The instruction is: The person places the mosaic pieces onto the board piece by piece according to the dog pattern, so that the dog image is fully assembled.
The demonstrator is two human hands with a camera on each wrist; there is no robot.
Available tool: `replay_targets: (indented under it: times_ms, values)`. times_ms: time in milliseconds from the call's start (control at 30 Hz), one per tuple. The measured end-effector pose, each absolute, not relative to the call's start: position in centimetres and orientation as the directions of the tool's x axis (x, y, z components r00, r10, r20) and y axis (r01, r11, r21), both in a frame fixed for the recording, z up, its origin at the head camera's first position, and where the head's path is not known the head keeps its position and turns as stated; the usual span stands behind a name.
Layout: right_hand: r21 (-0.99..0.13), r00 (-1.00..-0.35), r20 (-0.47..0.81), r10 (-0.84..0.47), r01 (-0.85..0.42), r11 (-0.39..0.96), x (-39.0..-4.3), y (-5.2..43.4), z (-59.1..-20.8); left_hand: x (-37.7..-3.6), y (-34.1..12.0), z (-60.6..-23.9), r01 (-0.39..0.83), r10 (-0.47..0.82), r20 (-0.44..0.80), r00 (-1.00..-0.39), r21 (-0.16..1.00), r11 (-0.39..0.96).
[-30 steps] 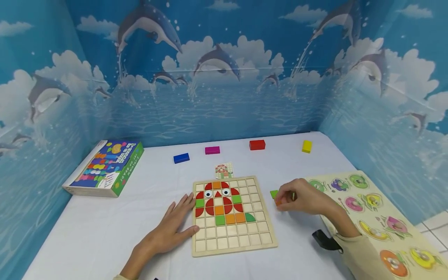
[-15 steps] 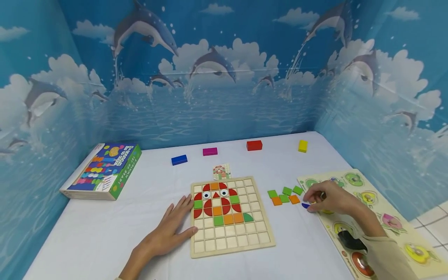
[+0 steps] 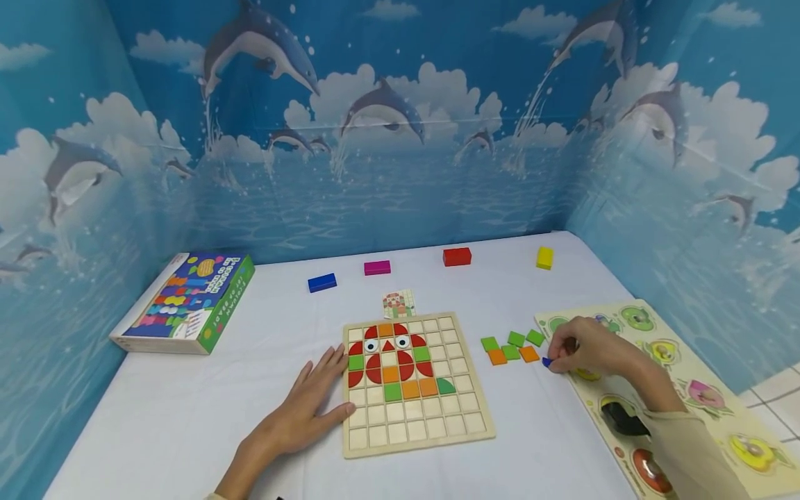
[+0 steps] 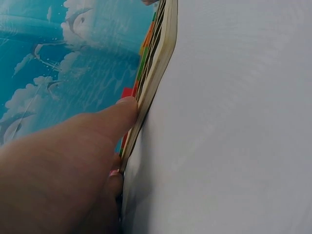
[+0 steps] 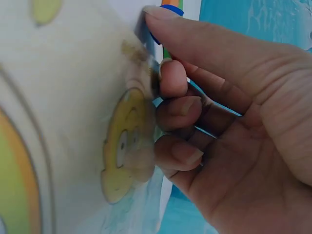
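A square wooden grid board (image 3: 415, 432) lies on the white table, bearing red, green and orange pieces and two eye pieces that form a figure. My left hand (image 3: 306, 410) rests flat at the board's left edge, fingers extended; in the left wrist view the thumb (image 4: 119, 117) touches the rim. Over at the right, my right hand (image 3: 590, 351) pinches a small blue piece (image 3: 546, 362) between thumb and index finger, low over the table. The blue piece (image 5: 171, 9) shows past the thumb in the right wrist view. Loose green tiles (image 3: 510, 352) and orange tiles (image 3: 528, 354) lie just left of it.
A fruit-picture knob puzzle (image 3: 681, 389) lies under the right forearm. Behind the grid board is a small pattern card (image 3: 398, 304). Blue (image 3: 321, 282), magenta (image 3: 377, 268), red (image 3: 457, 257) and yellow blocks (image 3: 545, 257) line the back. A game box (image 3: 187, 302) sits at left.
My right hand has moved right, from the loose green and orange tiles to the blue piece beside the fruit puzzle, uncovering those tiles. The left hand stays at the board.
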State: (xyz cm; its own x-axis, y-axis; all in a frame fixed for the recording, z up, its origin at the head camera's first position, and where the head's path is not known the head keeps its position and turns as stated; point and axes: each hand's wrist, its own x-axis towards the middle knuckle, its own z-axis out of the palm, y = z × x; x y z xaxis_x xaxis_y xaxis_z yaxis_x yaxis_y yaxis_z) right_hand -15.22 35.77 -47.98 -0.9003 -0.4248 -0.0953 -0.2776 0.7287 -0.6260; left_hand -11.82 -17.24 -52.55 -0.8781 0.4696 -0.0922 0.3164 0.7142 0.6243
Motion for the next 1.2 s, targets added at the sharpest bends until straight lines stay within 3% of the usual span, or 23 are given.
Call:
replay_targets:
  times_ms: [167, 433, 767, 1200]
  values:
    - [-0.626, -0.882, -0.096, -0.462, -0.307, 0.717, -15.5, 35.7, -47.5, -11.8, -17.3, -52.4, 0.308, 0.462, -0.099, -0.881, 0.621, 0.721]
    - [-0.708, -0.790, 0.111, -0.604, -0.489, 0.509, -15.9, 32.8, -45.5, -11.9, -17.2, -52.2, 0.309, 0.453, -0.092, -0.887, 0.611, 0.729]
    - [-0.804, -0.728, 0.017, -0.685, -0.417, 0.423, -17.4, 25.1, -46.3, -12.2, -16.8, -52.1, 0.320, 0.456, -0.071, -0.887, 0.618, 0.718]
    - [-0.812, -0.708, -0.022, -0.705, -0.399, 0.426, -17.3, 23.0, -48.3, -12.1, -17.1, -52.5, 0.310, 0.462, -0.091, -0.882, 0.628, 0.714]
